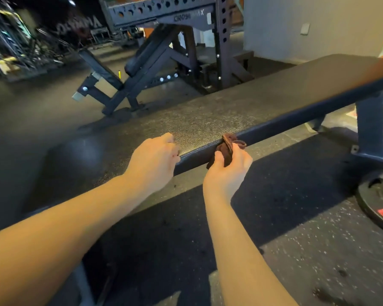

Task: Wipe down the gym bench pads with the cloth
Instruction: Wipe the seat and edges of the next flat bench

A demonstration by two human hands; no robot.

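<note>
Nearest us, our left hand [155,157] grips the bench pad [208,120] at its near edge, centre frame. Beside it, our right hand [228,171] pinches the brown cloth [226,149] in its fingers against that edge. We judge wiping is underway, with the pad's right stretch probably left.

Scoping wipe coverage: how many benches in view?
2. The flat bench in front, right hand holding the cloth at its near edge; an incline bench behind it, by the rack. Others may hide in the blurred background.
</note>
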